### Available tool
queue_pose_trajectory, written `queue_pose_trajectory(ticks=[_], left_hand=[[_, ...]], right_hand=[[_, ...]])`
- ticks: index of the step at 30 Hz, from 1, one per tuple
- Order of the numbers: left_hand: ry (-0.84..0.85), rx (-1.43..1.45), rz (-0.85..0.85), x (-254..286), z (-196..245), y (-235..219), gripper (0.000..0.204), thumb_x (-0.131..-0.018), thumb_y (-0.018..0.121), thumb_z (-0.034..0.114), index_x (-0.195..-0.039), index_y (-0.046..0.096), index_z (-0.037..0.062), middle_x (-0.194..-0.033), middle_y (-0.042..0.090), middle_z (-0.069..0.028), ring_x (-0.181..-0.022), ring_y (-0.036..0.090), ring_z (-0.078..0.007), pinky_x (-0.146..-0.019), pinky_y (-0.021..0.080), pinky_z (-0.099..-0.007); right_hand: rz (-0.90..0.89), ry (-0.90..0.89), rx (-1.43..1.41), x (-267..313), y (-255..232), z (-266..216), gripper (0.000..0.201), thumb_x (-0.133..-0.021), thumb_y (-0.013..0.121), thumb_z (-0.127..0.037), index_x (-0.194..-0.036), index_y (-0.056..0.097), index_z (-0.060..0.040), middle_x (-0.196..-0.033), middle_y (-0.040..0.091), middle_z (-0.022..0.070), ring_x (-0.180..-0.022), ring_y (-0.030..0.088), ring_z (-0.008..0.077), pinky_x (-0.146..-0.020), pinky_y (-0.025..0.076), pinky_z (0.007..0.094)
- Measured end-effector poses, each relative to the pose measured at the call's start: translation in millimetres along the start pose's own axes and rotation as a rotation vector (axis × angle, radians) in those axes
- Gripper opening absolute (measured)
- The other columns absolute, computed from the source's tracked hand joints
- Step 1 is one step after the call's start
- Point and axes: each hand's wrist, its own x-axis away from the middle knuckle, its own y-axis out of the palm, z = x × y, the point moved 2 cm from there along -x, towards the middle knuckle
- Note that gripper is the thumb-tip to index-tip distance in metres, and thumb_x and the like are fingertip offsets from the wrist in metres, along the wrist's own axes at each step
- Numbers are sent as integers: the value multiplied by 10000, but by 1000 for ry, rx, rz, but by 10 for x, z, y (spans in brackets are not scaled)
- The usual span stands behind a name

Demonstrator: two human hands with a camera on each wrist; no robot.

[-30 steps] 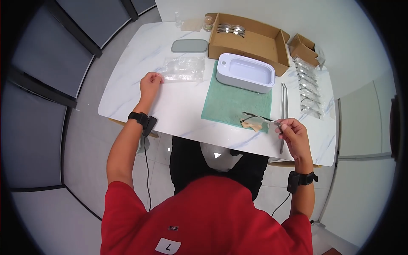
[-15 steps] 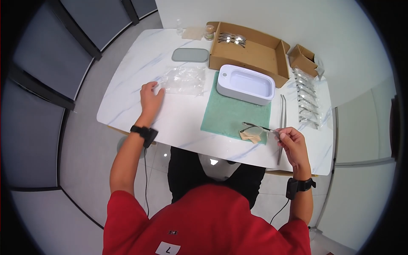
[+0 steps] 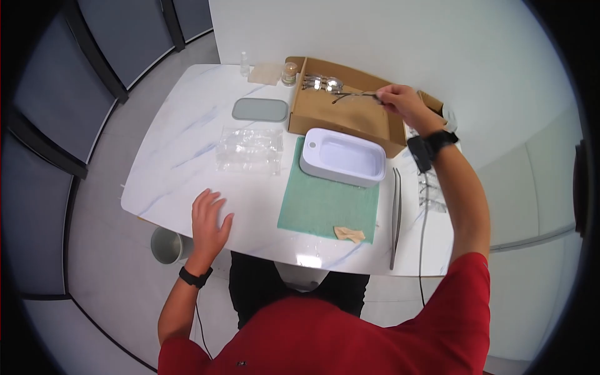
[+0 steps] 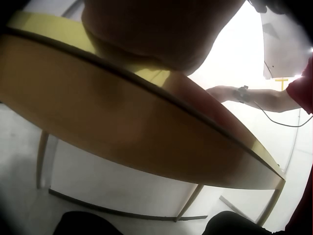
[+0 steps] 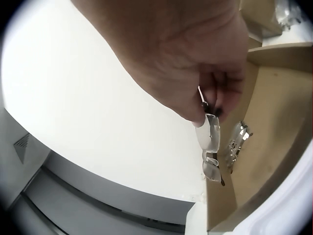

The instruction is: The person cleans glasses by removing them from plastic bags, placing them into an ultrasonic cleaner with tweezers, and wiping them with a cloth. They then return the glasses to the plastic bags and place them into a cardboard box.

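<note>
My right hand (image 3: 405, 105) pinches a pair of eyeglasses (image 5: 209, 139) by one end, between thumb and fingers. The glasses hang over the shallow cardboard box (image 3: 356, 120), lenses pointing left. Inside that box, at its left end, lie several more pairs of glasses (image 3: 323, 84). My left hand (image 3: 210, 220) holds nothing, its fingers spread above the front left part of the table (image 3: 162, 169). Nearest to it is a clear plastic bag (image 3: 250, 151), lying farther back. In the left wrist view the hand is a dark shape over the table's edge.
A white cleaner tub (image 3: 344, 156) stands on a green towel (image 3: 325, 206), with a tan cloth (image 3: 349, 234) at its front. Tweezers (image 3: 395, 219) lie to the right, near bagged glasses (image 3: 431, 192). A grey lid (image 3: 260, 109), a jar (image 3: 289, 74) and a small bottle (image 3: 244, 64) are at back left.
My right hand has carried the glasses from above the towel's front corner up and back over the cardboard box. My left hand has drawn back from the plastic bag toward the front edge.
</note>
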Motion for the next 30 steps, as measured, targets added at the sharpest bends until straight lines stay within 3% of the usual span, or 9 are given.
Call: queue_pose_trajectory(ticks=[6,13,22,25,28,30], left_hand=[[-34,-20,-23,-2,-47,6,301,-780,745,51,-1060,643,6,-1227,593,-157,-1278,491,-410,-1019,435,-489],[-39,-22,-13,6,-78,10,226,-739,728,18,-956,665,23,-1175,624,-131,-1250,519,-396,-989,468,-480],[-31,-6,-8,25,-95,26,182,-731,703,-10,-903,661,32,-1156,629,-122,-1226,531,-400,-989,475,-486],[-21,-14,7,25,-94,28,170,-735,697,-15,-894,654,27,-1151,630,-126,-1218,536,-402,-985,474,-488],[-18,-43,2,34,-100,40,140,-757,706,21,-890,664,30,-1147,636,-121,-1219,541,-393,-987,463,-481],[-14,-52,4,31,-101,36,132,-771,708,34,-896,667,27,-1144,638,-122,-1218,544,-392,-989,456,-482]], right_hand=[[-79,115,4,-982,409,390,77,-945,680,-128,-986,688,-63,-919,684,17,-810,642,95,-778,544,225],[-103,205,45,-1414,553,724,70,-917,715,-140,-955,679,-93,-895,654,-9,-809,618,86,-754,548,252],[-26,249,187,-1544,575,852,82,-908,728,-182,-933,687,-114,-851,646,-25,-773,604,84,-710,517,242],[31,243,291,-1453,623,719,106,-917,724,-203,-957,687,-112,-851,647,-24,-779,616,85,-704,513,238],[22,195,184,-1316,433,611,151,-927,722,-235,-1002,682,-111,-871,651,-20,-806,628,90,-717,519,247],[71,108,142,-972,374,280,176,-922,726,-252,-985,684,-93,-846,654,-4,-795,630,94,-718,526,253]])
